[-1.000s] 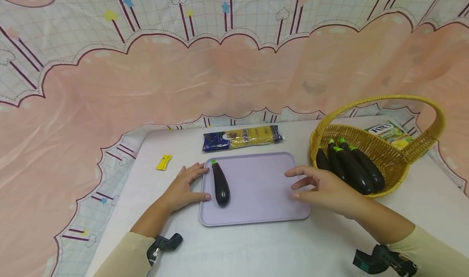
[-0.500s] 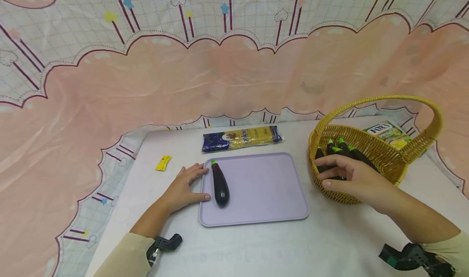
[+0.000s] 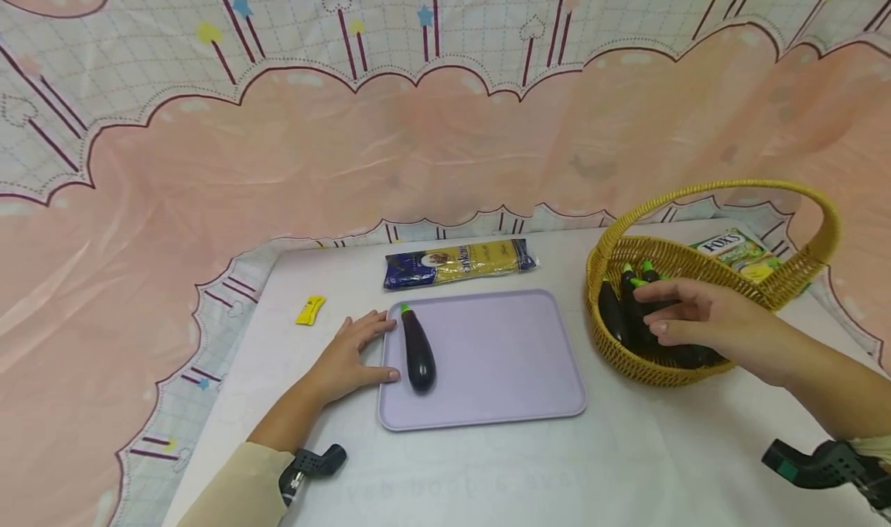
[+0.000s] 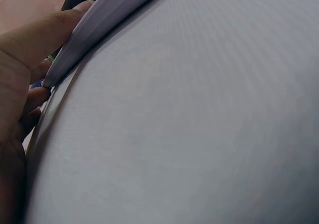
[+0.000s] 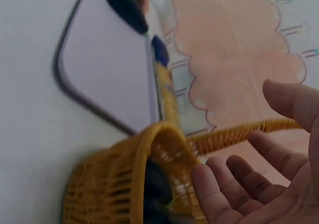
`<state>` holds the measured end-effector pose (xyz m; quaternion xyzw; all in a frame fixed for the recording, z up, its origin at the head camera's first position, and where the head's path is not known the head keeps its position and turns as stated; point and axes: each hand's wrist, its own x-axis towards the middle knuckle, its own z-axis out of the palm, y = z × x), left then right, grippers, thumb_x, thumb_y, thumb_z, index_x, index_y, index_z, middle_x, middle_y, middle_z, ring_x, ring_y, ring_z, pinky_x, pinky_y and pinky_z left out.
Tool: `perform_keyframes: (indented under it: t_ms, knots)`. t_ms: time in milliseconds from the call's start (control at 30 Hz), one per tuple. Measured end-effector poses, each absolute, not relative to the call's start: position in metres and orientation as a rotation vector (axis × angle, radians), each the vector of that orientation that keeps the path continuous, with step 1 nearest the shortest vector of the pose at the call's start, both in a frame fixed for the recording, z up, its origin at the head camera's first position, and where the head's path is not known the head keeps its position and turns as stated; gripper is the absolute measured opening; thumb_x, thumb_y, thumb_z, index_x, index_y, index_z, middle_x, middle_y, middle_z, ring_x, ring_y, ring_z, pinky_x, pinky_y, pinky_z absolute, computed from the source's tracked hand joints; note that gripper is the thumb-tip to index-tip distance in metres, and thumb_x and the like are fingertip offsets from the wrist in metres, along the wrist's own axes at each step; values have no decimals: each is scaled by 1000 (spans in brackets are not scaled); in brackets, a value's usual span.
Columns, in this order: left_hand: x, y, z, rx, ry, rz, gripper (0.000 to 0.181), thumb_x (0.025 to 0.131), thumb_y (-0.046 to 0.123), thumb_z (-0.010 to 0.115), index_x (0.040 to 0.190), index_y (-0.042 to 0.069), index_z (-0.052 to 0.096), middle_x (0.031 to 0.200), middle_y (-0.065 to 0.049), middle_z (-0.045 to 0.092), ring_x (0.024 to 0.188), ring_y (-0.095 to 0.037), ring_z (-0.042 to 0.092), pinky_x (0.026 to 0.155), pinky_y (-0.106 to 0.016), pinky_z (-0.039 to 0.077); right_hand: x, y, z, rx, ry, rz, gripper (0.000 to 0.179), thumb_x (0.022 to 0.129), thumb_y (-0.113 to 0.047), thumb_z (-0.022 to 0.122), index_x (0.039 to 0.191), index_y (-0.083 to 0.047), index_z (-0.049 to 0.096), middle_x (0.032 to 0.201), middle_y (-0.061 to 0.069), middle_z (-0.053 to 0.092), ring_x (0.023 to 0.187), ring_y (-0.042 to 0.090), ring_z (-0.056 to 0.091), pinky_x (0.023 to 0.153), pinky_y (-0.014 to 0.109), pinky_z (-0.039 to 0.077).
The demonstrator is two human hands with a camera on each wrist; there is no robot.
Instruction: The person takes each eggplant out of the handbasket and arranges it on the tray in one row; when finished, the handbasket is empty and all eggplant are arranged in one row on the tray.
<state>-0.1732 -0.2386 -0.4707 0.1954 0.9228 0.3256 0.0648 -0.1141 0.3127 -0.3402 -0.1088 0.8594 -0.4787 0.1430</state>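
Observation:
On the left part of a lilac tray [image 3: 497, 357] lies one dark eggplant [image 3: 419, 353], its green stem end pointing away from me. My left hand [image 3: 355, 357] rests at the tray's left edge, thumb on the rim and fingers spread along the side. In the left wrist view the thumb [image 4: 55, 27] touches the rim. To the right stands a yellow wicker basket [image 3: 626, 364] with several eggplants [image 3: 616, 314] in it. Above them hovers my right hand [image 3: 717, 326], fingers loosely bent and apart, holding nothing. It covers part of the eggplants.
A blue and yellow pasta packet [image 3: 459, 264] lies behind the tray. Left of it is a small yellow wrapper [image 3: 310, 310]. A green FOX'S packet [image 3: 738, 252] lies behind the basket, whose tall handle [image 3: 731, 185] arches over it.
My right hand has moved right, from over the tray's right edge to above the basket's eggplants. The left hand, tray and eggplant on it have stayed in place.

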Motion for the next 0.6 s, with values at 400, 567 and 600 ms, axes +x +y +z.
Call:
perform_keyframes:
  t_ms: [400,567,600]
  knots:
    - [-171,-237,-471,578,2778,982,92,78,45,95,155,11,56,169,-14,41,161,-37,25,132,-59,0,-135,345,-341,-225,2606,-1045,60,106,-30,69,154,1,48,145,26,57,114,30,68,82,32,63]
    - [-172,-238,-471,589,2787,992,91,79,44,95,154,11,57,168,-14,42,161,-38,25,132,-60,0,-144,352,-348,-257,2673,-939,58,104,-32,72,149,0,54,132,20,65,106,27,68,77,31,63]
    - [-172,-238,-471,591,2787,994,91,79,44,95,154,10,57,168,-15,42,161,-38,25,132,-60,0,-146,353,-350,-268,2687,-914,58,103,-32,73,148,-1,55,130,18,67,106,26,68,76,31,62]
